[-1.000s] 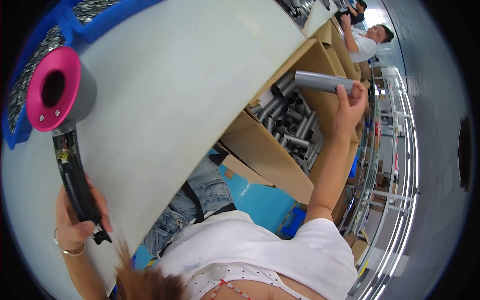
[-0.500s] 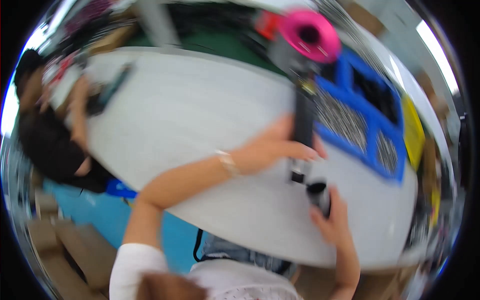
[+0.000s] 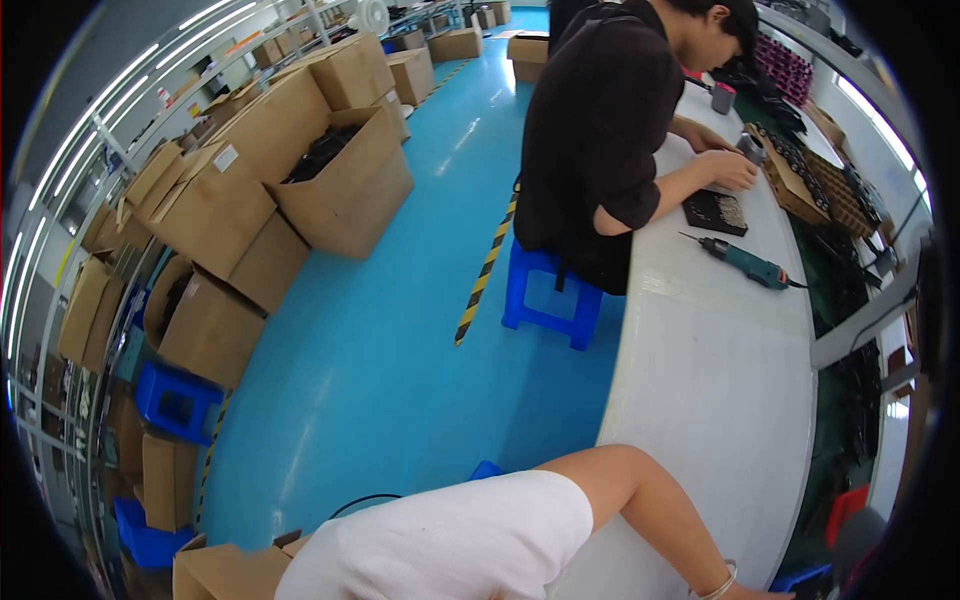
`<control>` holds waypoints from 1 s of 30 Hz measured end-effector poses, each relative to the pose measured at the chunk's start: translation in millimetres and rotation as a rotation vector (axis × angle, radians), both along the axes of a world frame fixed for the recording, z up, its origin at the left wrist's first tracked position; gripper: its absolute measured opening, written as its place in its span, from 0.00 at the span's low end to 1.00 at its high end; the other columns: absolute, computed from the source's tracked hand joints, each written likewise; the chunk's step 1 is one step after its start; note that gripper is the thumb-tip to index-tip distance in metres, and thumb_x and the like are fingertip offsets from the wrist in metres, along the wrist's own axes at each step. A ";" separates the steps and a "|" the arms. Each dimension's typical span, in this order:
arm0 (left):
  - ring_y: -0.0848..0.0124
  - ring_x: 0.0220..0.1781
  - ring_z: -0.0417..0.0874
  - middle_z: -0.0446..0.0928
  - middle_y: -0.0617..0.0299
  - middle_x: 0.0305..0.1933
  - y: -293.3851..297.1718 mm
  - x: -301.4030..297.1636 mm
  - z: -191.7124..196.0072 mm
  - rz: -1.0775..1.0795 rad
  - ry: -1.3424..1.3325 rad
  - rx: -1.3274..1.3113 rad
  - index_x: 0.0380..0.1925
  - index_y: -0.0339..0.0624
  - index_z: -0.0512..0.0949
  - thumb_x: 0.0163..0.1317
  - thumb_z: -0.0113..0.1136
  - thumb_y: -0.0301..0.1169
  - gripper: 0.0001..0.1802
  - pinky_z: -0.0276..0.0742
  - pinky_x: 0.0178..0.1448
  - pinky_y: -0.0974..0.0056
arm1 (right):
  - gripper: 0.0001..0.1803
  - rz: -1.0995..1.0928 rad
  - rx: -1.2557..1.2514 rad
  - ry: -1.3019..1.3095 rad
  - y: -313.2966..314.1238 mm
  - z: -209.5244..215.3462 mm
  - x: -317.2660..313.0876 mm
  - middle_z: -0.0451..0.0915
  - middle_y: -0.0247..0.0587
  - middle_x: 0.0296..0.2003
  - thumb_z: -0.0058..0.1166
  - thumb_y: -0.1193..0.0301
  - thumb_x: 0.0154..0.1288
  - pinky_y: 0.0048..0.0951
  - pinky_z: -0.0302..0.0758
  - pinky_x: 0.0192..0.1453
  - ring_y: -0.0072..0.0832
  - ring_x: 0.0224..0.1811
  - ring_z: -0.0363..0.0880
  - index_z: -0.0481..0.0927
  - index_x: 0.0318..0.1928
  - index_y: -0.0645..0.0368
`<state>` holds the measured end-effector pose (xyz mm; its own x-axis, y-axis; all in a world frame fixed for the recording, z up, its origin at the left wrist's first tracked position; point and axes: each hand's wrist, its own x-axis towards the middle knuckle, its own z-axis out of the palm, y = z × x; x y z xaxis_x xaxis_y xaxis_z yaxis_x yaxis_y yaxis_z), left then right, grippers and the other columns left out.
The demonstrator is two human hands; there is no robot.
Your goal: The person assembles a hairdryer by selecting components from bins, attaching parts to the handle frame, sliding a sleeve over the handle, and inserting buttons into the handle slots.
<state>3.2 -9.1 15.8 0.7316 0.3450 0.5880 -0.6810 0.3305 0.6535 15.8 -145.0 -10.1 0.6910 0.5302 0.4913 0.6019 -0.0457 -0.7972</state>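
Note:
My left arm reaches along the white worktable (image 3: 700, 400) at the lower right, with a pale bracelet (image 3: 727, 580) round the wrist. Only a sliver of my left hand (image 3: 762, 594) shows at the bottom edge; its fingers and anything in them are cut off. Closest to it are the corner of a blue tray (image 3: 800, 578) and a dark rounded shape (image 3: 862, 538), with a red object (image 3: 847, 512) just beyond. My right hand lies outside the picture.
A co-worker (image 3: 610, 110) in black sits on a blue stool (image 3: 552, 300), handling a grey cylindrical part (image 3: 750, 149). A teal electric screwdriver (image 3: 745, 262) and a black tray of small metal pieces (image 3: 700, 214) lie nearby. Cardboard boxes (image 3: 345, 195) stack at left. A post (image 3: 865, 325) rises at right.
The view has swung left from the table in front to the co-worker and aisle. My right hand, the dark cup-shaped part by it and the long black part at my left hand have left the picture.

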 end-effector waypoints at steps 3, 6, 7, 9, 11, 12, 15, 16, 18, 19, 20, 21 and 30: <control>0.66 0.50 0.67 0.68 0.53 0.46 -2.5 9.1 -4.7 0.120 0.104 0.105 0.54 0.32 0.65 0.51 0.72 0.42 0.37 0.66 0.55 0.58 | 0.36 0.086 -0.032 -0.079 -3.0 -3.6 7.2 0.77 0.48 0.29 0.52 0.57 0.70 0.22 0.65 0.18 0.22 0.18 0.68 0.56 0.65 0.71; 0.60 0.56 0.65 0.65 0.48 0.54 -2.8 20.9 -16.9 0.205 0.227 0.281 0.58 0.29 0.61 0.53 0.67 0.44 0.41 0.61 0.62 0.56 | 0.28 0.282 -0.176 0.050 -15.7 4.3 6.1 0.76 0.43 0.27 0.52 0.62 0.68 0.22 0.66 0.19 0.22 0.19 0.69 0.60 0.57 0.68; 0.58 0.58 0.64 0.63 0.46 0.56 -5.1 25.0 -19.7 0.212 0.252 0.344 0.59 0.28 0.59 0.54 0.66 0.45 0.42 0.60 0.64 0.56 | 0.25 0.322 -0.222 0.088 -23.7 9.0 4.1 0.76 0.41 0.27 0.52 0.63 0.67 0.22 0.66 0.19 0.22 0.19 0.69 0.62 0.55 0.67; 0.54 0.63 0.63 0.61 0.42 0.61 -6.4 29.2 -20.8 0.141 0.237 0.473 0.62 0.25 0.56 0.55 0.63 0.47 0.45 0.56 0.69 0.55 | 0.19 0.296 -0.315 0.154 -37.6 22.6 -5.9 0.75 0.38 0.25 0.53 0.66 0.66 0.23 0.67 0.20 0.22 0.19 0.69 0.65 0.50 0.66; 0.50 0.64 0.61 0.61 0.40 0.61 15.5 -8.3 -7.5 0.302 0.153 0.555 0.62 0.24 0.56 0.59 0.59 0.47 0.43 0.52 0.71 0.51 | 0.14 0.143 -0.413 0.207 -32.9 31.8 -22.2 0.75 0.34 0.24 0.53 0.69 0.65 0.23 0.67 0.21 0.21 0.20 0.70 0.68 0.44 0.64; 0.52 0.63 0.61 0.61 0.42 0.58 55.1 -67.9 37.4 0.203 0.353 0.506 0.63 0.27 0.56 0.60 0.58 0.42 0.39 0.52 0.71 0.51 | 0.11 0.044 -0.466 0.236 -22.5 29.6 -23.8 0.74 0.33 0.24 0.53 0.71 0.64 0.23 0.68 0.21 0.21 0.20 0.70 0.70 0.42 0.63; 0.65 0.53 0.65 0.61 0.53 0.48 118.6 -58.9 11.7 0.978 -0.001 0.624 0.52 0.37 0.61 0.56 0.61 0.26 0.25 0.63 0.60 0.60 | 0.24 0.013 -0.474 0.128 -11.4 27.9 -42.1 0.73 0.37 0.23 0.65 0.71 0.56 0.32 0.69 0.24 0.30 0.20 0.72 0.70 0.51 0.64; 0.66 0.52 0.67 0.62 0.56 0.50 124.9 -51.1 21.7 0.965 -0.082 0.574 0.51 0.37 0.64 0.61 0.57 0.25 0.19 0.63 0.59 0.63 | 0.30 -0.003 -0.538 0.063 -22.3 34.4 -48.4 0.75 0.45 0.24 0.67 0.68 0.55 0.36 0.71 0.26 0.40 0.21 0.75 0.68 0.55 0.63; 0.62 0.58 0.76 0.71 0.48 0.61 125.4 -62.4 34.1 0.528 0.103 0.238 0.58 0.32 0.67 0.72 0.29 0.49 0.32 0.72 0.62 0.63 | 0.30 0.061 -0.607 0.122 -12.2 64.6 -61.3 0.79 0.52 0.28 0.66 0.67 0.57 0.38 0.75 0.31 0.46 0.27 0.81 0.66 0.56 0.62; 0.69 0.36 0.81 0.81 0.49 0.35 101.1 -66.9 87.4 0.311 0.106 0.178 0.39 0.27 0.75 0.67 0.42 0.43 0.25 0.75 0.42 0.65 | 0.30 0.081 -0.581 0.036 -18.4 55.6 -59.4 0.79 0.51 0.27 0.65 0.68 0.58 0.39 0.75 0.30 0.45 0.25 0.81 0.65 0.56 0.61; 0.66 0.44 0.80 0.78 0.47 0.45 112.8 -56.5 66.6 0.248 -0.001 0.365 0.46 0.27 0.74 0.69 0.34 0.45 0.29 0.75 0.50 0.64 | 0.30 0.043 -0.587 0.065 -22.6 54.4 -62.7 0.79 0.51 0.27 0.65 0.68 0.58 0.39 0.75 0.30 0.45 0.25 0.81 0.65 0.56 0.61; 0.64 0.51 0.80 0.76 0.45 0.54 128.4 -53.8 47.3 0.197 -0.109 0.555 0.53 0.28 0.72 0.71 0.26 0.48 0.34 0.76 0.58 0.64 | 0.29 0.081 -0.609 0.150 -23.4 57.5 -69.3 0.79 0.51 0.27 0.64 0.69 0.58 0.39 0.75 0.30 0.45 0.25 0.81 0.65 0.56 0.62; 0.62 0.36 0.83 0.81 0.45 0.34 64.0 -38.6 37.0 0.403 0.104 0.639 0.32 0.25 0.79 0.70 0.35 0.35 0.25 0.77 0.44 0.63 | 0.23 -0.053 -0.663 0.225 -35.7 23.3 -66.0 0.76 0.36 0.26 0.58 0.77 0.59 0.26 0.69 0.22 0.24 0.19 0.77 0.63 0.52 0.60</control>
